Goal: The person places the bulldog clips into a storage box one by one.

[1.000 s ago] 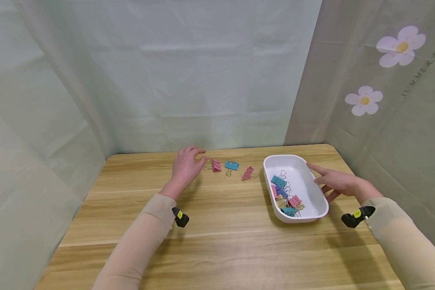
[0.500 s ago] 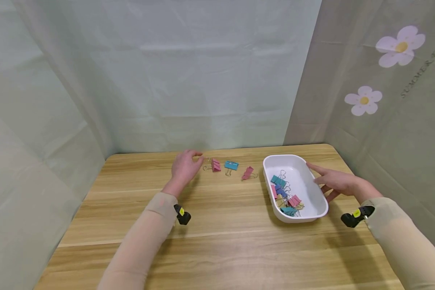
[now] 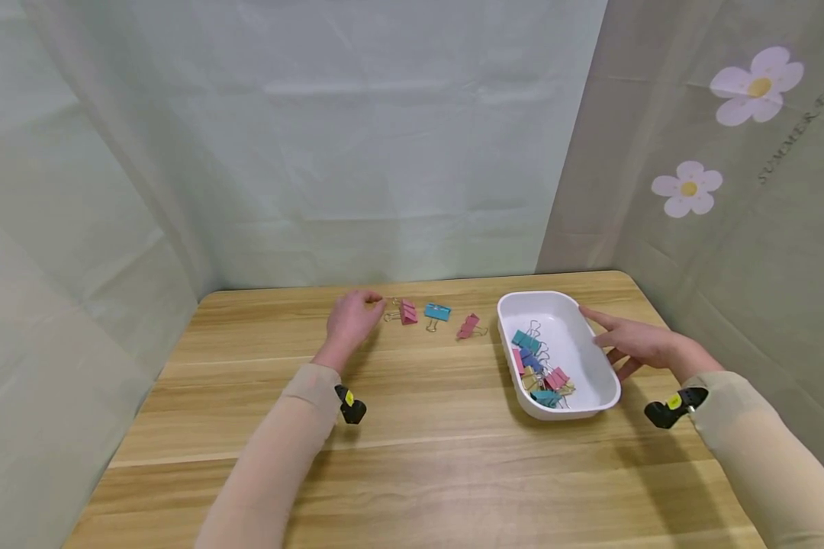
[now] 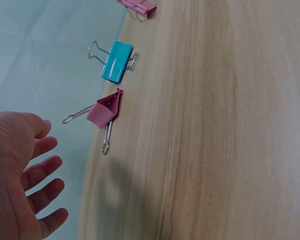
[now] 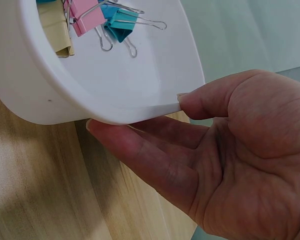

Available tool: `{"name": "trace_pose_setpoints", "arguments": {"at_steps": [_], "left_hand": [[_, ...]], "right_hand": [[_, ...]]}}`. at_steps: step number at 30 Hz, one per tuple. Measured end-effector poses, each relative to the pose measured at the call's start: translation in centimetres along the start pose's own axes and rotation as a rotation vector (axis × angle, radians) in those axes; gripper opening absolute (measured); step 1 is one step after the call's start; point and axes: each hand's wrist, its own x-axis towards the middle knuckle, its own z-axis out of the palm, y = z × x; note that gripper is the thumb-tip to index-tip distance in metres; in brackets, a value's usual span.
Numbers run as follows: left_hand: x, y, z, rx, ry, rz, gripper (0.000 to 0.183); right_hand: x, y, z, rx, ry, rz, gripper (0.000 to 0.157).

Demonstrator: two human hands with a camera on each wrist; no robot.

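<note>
My left hand (image 3: 355,316) hovers at the far side of the table, just left of a pink binder clip (image 3: 408,312). In the left wrist view its fingers are loosely bent and apart from that clip (image 4: 104,110), with nothing held. Beyond it lie a blue binder clip (image 3: 437,312) and another pink binder clip (image 3: 468,326). My right hand (image 3: 637,345) holds the right side of a white plastic tray (image 3: 593,381). In the right wrist view, the thumb meets the rim (image 5: 125,116) and the fingers lie beneath it.
Several binder clips in teal (image 3: 526,341), blue, yellow and pink (image 3: 558,379) lie heaped along the tray's left side. The wooden table (image 3: 412,473) ends at a pale cloth backdrop (image 3: 384,152), close behind the row of loose clips.
My left hand has lowered slightly and its thumb and forefinger have come closer together, beside the left pink clip. The right hand and the tray have stayed in place.
</note>
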Motion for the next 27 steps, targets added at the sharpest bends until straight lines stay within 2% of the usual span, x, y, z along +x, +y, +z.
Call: {"name": "trace_pose_setpoints", "arguments": {"at_steps": [27], "left_hand": [[0.8,0.1,2.2,-0.140,-0.013,-0.083,0.042]], "right_hand": [[0.0,-0.1,0.0,0.005,-0.008,-0.001,0.079]]}}
